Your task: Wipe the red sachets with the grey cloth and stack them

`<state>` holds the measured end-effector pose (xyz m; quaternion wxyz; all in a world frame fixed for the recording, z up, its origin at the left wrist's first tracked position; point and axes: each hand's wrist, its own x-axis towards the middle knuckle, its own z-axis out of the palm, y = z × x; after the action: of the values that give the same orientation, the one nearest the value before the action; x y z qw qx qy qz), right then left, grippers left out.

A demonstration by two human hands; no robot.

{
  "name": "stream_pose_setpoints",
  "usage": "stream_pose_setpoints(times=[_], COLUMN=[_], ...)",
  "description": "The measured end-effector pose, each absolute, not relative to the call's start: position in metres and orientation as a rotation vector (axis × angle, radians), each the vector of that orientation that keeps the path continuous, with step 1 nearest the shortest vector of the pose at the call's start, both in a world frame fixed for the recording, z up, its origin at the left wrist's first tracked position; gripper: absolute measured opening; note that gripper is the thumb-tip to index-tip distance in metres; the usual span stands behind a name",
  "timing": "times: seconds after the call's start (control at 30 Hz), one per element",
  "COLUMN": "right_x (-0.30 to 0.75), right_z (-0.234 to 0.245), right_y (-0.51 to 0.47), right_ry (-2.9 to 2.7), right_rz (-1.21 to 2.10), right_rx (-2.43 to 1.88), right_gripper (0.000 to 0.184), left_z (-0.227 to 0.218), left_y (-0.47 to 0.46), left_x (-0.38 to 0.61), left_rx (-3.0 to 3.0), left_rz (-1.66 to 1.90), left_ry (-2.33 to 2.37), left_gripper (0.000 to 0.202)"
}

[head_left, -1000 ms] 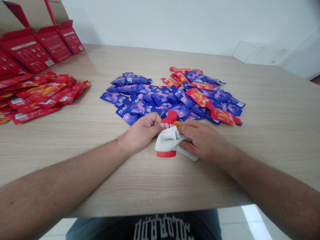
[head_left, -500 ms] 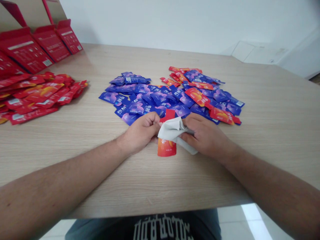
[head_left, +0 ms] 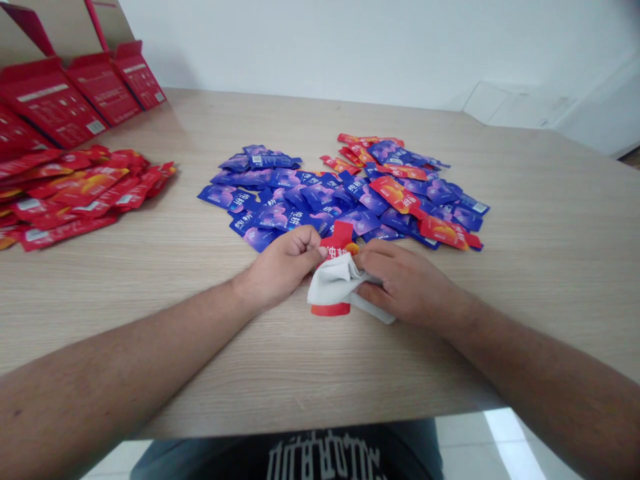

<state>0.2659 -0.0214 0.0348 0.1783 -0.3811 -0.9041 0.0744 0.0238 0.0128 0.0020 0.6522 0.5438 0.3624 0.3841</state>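
Note:
My left hand (head_left: 289, 265) pinches the left edge of a red and orange sachet (head_left: 342, 235) with a narrow neck at its top. A whitish cloth (head_left: 330, 283) is bunched in my right hand (head_left: 403, 279), whose fingers are closed on it. The cloth lies across the lower front of the sachet, so only the top and a strip of the bottom edge show. Just beyond both hands spreads a pile of purple-blue sachets (head_left: 320, 197), with several red and orange sachets (head_left: 397, 195) among them on the right side.
On the left lies a heap of red sachets (head_left: 90, 187). Behind it stand red cardboard boxes (head_left: 45, 100) with open flaps. The wooden table (head_left: 300, 380) ends at a front edge near my lap, and a white wall (head_left: 320, 50) rises behind it.
The cloth has slid down the sachet, baring its upper part and covering most of the lower part. My right hand has shifted slightly towards me; my left hand keeps its grip.

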Motion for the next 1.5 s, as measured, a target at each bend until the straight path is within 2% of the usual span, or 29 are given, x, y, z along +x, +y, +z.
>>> stream_pose_setpoints(times=[0.13,0.3,0.47,0.63,0.9,1.07,1.27,1.4,1.5], right_x=[0.267,0.266,0.267,0.264,0.273,0.267,0.27,0.27,0.269], right_z=[0.035,0.035,0.035,0.038,0.037,0.036,0.036,0.038,0.039], right_y=[-0.02,-0.021,-0.02,-0.025,-0.013,-0.023,-0.019,-0.019,-0.019], right_ry=[-2.459,-2.544,-2.425,-2.635,-2.329,-2.539,-2.284,-2.427,-2.375], right_rz=[0.174,0.194,0.145,0.268,0.103,0.228,0.102,0.183,0.144], right_rx=[-1.158,-1.079,-1.182,-1.041,-1.221,-1.025,-1.214,-1.114,-1.158], right_gripper=[0.014,0.008,0.011,0.004,0.015,0.01,0.018,0.011,0.012], left_z=[0.001,0.002,0.003,0.001,0.004,0.007,0.01,0.01,0.01], left_y=[0.014,0.013,0.013,0.013,0.012,0.01,0.009,0.01,0.012], left_x=[0.024,0.023,0.023,0.023,0.025,0.023,0.022,0.021,0.02], left_rx=[1.223,1.258,1.259,1.285,1.285,1.388,1.416,1.529,1.556], left_rz=[0.883,0.867,0.875,0.871,0.866,0.857,0.79,0.765,0.721], left_ry=[0.848,0.832,0.859,0.833,0.854,0.866,0.836,0.852,0.792], left_gripper=[0.038,0.037,0.036,0.03,0.028,0.03,0.024,0.025,0.021])
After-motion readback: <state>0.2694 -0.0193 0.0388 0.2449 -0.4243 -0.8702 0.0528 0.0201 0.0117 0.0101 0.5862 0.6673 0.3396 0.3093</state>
